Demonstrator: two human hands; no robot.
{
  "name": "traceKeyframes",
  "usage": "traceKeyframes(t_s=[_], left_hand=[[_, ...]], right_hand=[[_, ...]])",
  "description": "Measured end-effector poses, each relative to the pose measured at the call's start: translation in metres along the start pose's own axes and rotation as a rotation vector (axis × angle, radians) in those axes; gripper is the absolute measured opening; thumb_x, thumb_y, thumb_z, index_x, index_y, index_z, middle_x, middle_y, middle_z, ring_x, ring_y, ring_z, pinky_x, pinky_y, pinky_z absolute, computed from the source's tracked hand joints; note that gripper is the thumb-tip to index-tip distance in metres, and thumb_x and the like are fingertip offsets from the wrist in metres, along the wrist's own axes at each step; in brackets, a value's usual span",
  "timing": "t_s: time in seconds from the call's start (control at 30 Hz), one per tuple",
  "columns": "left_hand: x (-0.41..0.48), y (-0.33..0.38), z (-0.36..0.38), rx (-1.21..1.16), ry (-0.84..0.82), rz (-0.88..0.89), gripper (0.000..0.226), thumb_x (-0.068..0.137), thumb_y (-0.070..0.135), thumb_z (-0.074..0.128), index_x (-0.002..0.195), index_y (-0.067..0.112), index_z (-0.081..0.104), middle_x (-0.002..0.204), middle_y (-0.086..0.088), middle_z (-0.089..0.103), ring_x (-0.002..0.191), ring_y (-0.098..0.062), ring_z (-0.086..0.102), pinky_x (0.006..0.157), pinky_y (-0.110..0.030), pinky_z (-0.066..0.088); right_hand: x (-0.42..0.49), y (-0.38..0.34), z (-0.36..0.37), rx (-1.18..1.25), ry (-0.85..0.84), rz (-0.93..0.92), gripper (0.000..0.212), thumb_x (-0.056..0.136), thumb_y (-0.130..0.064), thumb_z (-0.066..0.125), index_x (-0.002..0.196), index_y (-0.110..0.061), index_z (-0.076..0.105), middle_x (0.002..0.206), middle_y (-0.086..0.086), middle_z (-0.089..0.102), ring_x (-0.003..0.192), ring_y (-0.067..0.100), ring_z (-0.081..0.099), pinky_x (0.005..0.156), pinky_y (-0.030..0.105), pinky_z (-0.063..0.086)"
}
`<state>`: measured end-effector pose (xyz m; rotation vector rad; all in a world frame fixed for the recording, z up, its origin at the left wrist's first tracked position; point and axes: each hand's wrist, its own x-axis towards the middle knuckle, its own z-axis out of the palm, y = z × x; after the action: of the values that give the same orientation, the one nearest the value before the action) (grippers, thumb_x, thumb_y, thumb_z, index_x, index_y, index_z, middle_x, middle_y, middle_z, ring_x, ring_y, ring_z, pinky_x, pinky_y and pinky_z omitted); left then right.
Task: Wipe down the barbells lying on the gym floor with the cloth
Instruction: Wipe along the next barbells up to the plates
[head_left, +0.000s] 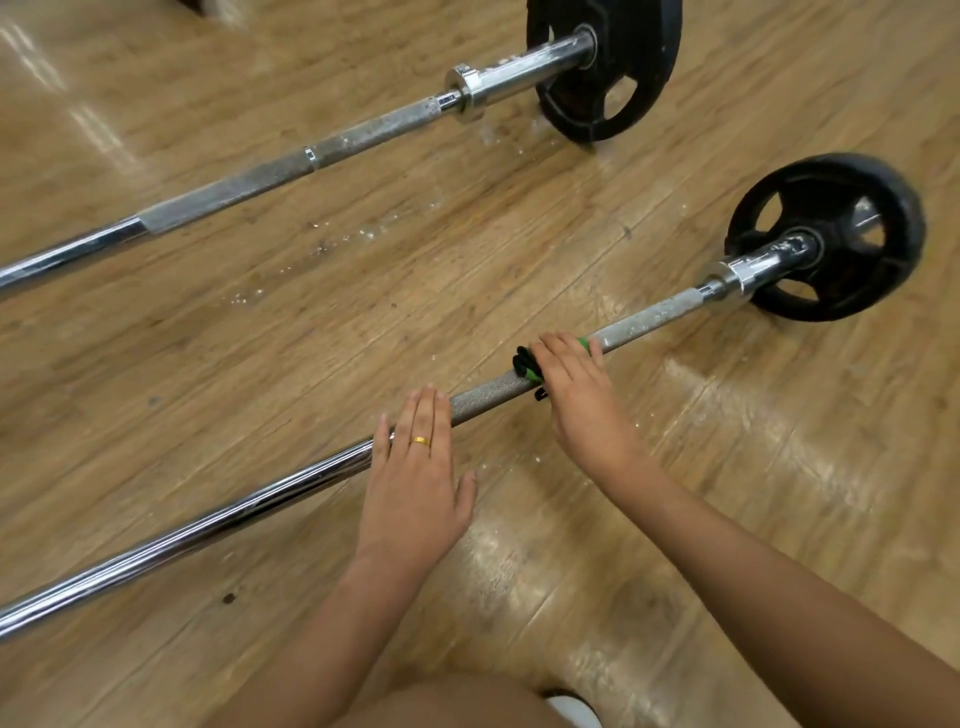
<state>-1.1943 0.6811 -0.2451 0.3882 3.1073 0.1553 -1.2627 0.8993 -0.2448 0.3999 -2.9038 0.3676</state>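
You're working the near barbell (291, 488) right now: your right hand (574, 384) is curling over its knurled section, fingers closed around the green-and-black cloth (525, 366) and pressing it onto the shaft, about midway between your left hand and the collar. Your left hand (415, 467) is lying flat and spread, fingers together and extended across the bar just where the knurling is meeting the smooth chrome, holding nothing (looks like it's only steadying the bar against rolling). Progress read: early to mid on this bar. The knurl stretch between the cloth and the near plate (826, 236) is still showing white chalky specks, so that part is looking unwiped; the darker knurl between your two hands is looking cleaner, though I can't tell for sure that it's done. The long chrome run toward the lower left is shining, state unclear. The far barbell (249, 182) is sitting well apart on the wooden floor (753, 467), its knurling speckled white right up to the sleeve by the far plate (605, 67), and nothing is touching it, so I'm judging it as still fully to do. White flecks are also lying on the floor between the bars.
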Motion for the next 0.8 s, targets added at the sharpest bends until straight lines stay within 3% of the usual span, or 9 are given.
traceKeyframes(t_s=[0.2,0.3,0.37,0.5,0.67,0.8], left_hand=[[0.001,0.001,0.0,-0.005,-0.002,-0.002,0.087,0.088,0.049,0.047,0.156,0.001,0.022,0.163,-0.016,0.025,0.152,-0.028,0.023,0.121,-0.048,0.009],[0.001,0.0,-0.001,-0.001,-0.015,0.006,0.088,0.086,0.048,0.046,0.156,0.0,0.022,0.164,-0.015,0.023,0.152,-0.028,0.022,0.121,-0.048,0.009],[0.001,0.0,-0.001,-0.005,-0.013,0.003,0.088,0.086,0.048,0.046,0.156,0.0,0.022,0.164,-0.015,0.023,0.152,-0.028,0.022,0.121,-0.048,0.009],[0.001,0.0,0.0,-0.01,-0.01,0.004,0.089,0.086,0.049,0.047,0.156,0.001,0.021,0.164,-0.015,0.023,0.152,-0.028,0.022,0.121,-0.049,0.009],[0.002,0.0,-0.001,0.004,-0.021,0.005,0.088,0.088,0.052,0.041,0.157,0.001,0.02,0.164,-0.015,0.021,0.153,-0.027,0.019,0.122,-0.048,0.006],[0.003,-0.001,-0.001,0.007,-0.028,0.008,0.089,0.088,0.052,0.044,0.157,0.001,0.018,0.165,-0.015,0.018,0.153,-0.026,0.017,0.122,-0.047,0.005]], right_hand=[[-0.01,-0.002,0.005,0.006,-0.044,-0.191,0.088,0.067,0.024,0.062,0.148,-0.002,0.039,0.149,0.018,0.046,0.143,0.035,0.034,0.119,0.05,0.009],[-0.007,0.008,0.001,0.018,-0.038,-0.045,0.09,0.069,0.029,0.058,0.15,-0.005,0.037,0.152,0.018,0.042,0.147,0.033,0.029,0.121,0.044,0.003],[-0.011,-0.006,0.005,0.063,-0.044,-0.013,0.088,0.069,0.025,0.061,0.15,-0.001,0.037,0.153,0.021,0.041,0.148,0.037,0.028,0.12,0.048,0.003],[-0.018,-0.008,0.006,0.034,-0.074,-0.195,0.094,0.067,0.023,0.066,0.152,-0.001,0.032,0.155,0.019,0.038,0.149,0.034,0.025,0.121,0.048,0.005],[-0.012,-0.003,0.002,0.074,-0.058,-0.002,0.086,0.073,0.024,0.058,0.152,0.002,0.032,0.156,0.021,0.036,0.151,0.033,0.02,0.123,0.047,0.004],[-0.02,-0.01,0.008,0.047,-0.099,-0.196,0.092,0.067,0.02,0.064,0.151,0.003,0.03,0.156,0.021,0.036,0.15,0.033,0.022,0.122,0.049,0.008]])
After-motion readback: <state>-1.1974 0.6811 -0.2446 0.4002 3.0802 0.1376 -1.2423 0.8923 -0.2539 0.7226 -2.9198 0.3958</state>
